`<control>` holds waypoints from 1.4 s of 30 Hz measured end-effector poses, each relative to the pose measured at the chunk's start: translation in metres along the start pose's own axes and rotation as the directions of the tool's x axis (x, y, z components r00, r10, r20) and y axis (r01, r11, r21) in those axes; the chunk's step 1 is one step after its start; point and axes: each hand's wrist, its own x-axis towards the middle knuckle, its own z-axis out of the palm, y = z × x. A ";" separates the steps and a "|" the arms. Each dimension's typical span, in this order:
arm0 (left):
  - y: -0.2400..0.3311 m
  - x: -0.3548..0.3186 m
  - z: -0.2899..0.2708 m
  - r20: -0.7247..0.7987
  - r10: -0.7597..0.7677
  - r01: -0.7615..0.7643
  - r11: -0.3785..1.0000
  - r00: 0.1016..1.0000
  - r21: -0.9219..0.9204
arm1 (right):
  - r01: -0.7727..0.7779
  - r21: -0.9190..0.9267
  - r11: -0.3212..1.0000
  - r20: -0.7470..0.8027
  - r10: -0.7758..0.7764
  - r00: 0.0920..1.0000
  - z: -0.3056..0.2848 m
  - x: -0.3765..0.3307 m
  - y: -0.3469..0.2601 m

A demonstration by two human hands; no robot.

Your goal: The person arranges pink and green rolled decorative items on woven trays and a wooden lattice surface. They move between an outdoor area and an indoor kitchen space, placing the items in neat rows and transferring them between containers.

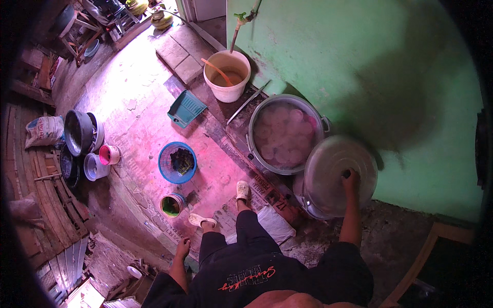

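My right hand is wrapped round the dark knob of a large, round metal pot lid. The lid lies over a second metal pot, whose side shows below it. Just left of the lid, a big two-handled metal pot stands uncovered. Several round, pale pieces fill it under a haze of steam. Down at my left side hangs my left hand, its fingers loosely curled with nothing visible in them.
A white bucket holds brownish liquid and an orange-handled tool. On the floor are a teal dustpan, a blue basket with dark contents and a small tub. Basins stand at left; a green wall rises at right.
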 end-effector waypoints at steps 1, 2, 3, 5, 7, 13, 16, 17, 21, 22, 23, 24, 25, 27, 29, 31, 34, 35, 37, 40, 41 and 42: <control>-0.001 -0.001 -0.001 0.008 -0.003 0.003 1.000 1.000 -0.007 | -0.017 0.008 1.000 -0.003 0.017 1.000 0.000 -0.003 0.003; -0.002 0.000 -0.002 0.003 -0.018 0.018 1.000 1.000 -0.007 | -0.035 0.017 0.999 -0.006 0.035 0.999 0.000 -0.006 0.005; -0.003 0.001 -0.003 -0.001 -0.034 0.034 0.999 0.999 -0.007 | -0.051 0.025 0.998 -0.009 0.052 0.999 0.000 -0.009 0.008; -0.002 0.001 -0.005 0.001 -0.021 0.021 1.000 1.000 0.002 | -0.006 0.020 1.000 -0.147 0.009 0.989 0.008 -0.019 0.024; 0.000 0.002 -0.008 -0.005 0.031 -0.031 0.999 0.999 0.019 | 0.000 0.017 1.000 -0.179 0.003 0.984 0.011 -0.027 0.037; 0.018 -0.005 -0.010 0.007 -0.003 0.003 0.998 1.000 0.057 | -0.014 0.006 1.000 -0.146 0.015 0.989 0.018 -0.034 0.059; 0.007 -0.004 -0.009 -0.026 -0.009 0.011 0.997 1.000 0.078 | -0.072 0.025 0.997 -0.084 0.074 0.994 0.013 -0.037 0.046; 0.005 -0.003 -0.008 -0.029 0.003 -0.001 0.997 1.000 0.080 | -0.065 0.037 0.997 -0.106 0.069 0.992 0.012 -0.040 0.046; 0.005 -0.002 -0.005 -0.014 0.010 -0.009 0.999 1.000 0.053 | -0.090 0.016 0.996 -0.060 0.091 0.994 0.010 -0.034 0.049; 0.008 -0.004 -0.004 -0.017 -0.001 0.002 0.999 1.000 0.036 | -0.062 0.030 0.998 -0.073 0.064 0.995 0.008 -0.027 0.038; 0.005 -0.003 -0.004 -0.024 0.014 -0.013 0.999 1.000 0.036 | -0.036 0.043 0.998 -0.081 0.040 0.996 0.005 -0.022 0.020; 0.000 -0.001 -0.003 -0.027 0.025 -0.024 0.999 0.999 0.035 | -0.011 0.052 0.999 -0.087 0.016 0.996 0.002 -0.019 0.006; -0.004 -0.002 -0.003 -0.031 0.038 -0.037 0.999 0.999 0.033 | 0.026 0.082 0.996 -0.101 -0.017 0.995 0.001 -0.017 -0.005; 0.012 -0.004 0.004 -0.002 -0.087 0.087 0.996 0.996 0.030 | 0.133 0.140 0.981 -0.141 -0.114 0.983 0.002 -0.004 -0.038; 0.017 -0.008 0.004 0.112 -0.196 0.188 0.979 0.974 0.079 | 0.161 0.164 0.973 -0.098 -0.146 0.984 -0.008 0.001 -0.099; 0.013 -0.004 0.013 0.248 -0.222 0.181 0.967 0.943 0.178 | 0.277 0.212 0.937 -0.103 -0.261 0.960 -0.027 -0.010 -0.176; -0.034 0.009 0.043 0.278 -0.009 -0.071 0.958 0.961 0.277 | 0.506 0.317 0.802 -0.157 -0.482 0.862 -0.043 -0.050 -0.290; -0.043 0.012 0.054 0.285 -0.043 -0.038 0.961 0.958 0.273 | 0.576 0.330 0.748 -0.187 -0.546 0.817 -0.046 -0.068 -0.335; -0.039 0.010 0.080 0.234 -0.148 0.056 0.932 0.961 0.359 | 0.658 0.368 0.656 -0.200 -0.636 0.746 -0.036 -0.105 -0.419; -0.018 -0.010 0.070 0.118 -0.269 0.186 0.865 0.956 0.466 | 0.787 0.393 0.475 -0.228 -0.779 0.584 0.018 -0.153 -0.526; -0.026 -0.007 0.064 0.109 -0.288 0.214 0.873 0.951 0.438 | 0.808 0.384 0.446 -0.212 -0.810 0.547 0.044 -0.167 -0.558; -0.034 -0.004 0.058 0.102 -0.305 0.241 0.882 0.947 0.406 | 0.822 0.382 0.423 -0.196 -0.832 0.519 0.072 -0.182 -0.590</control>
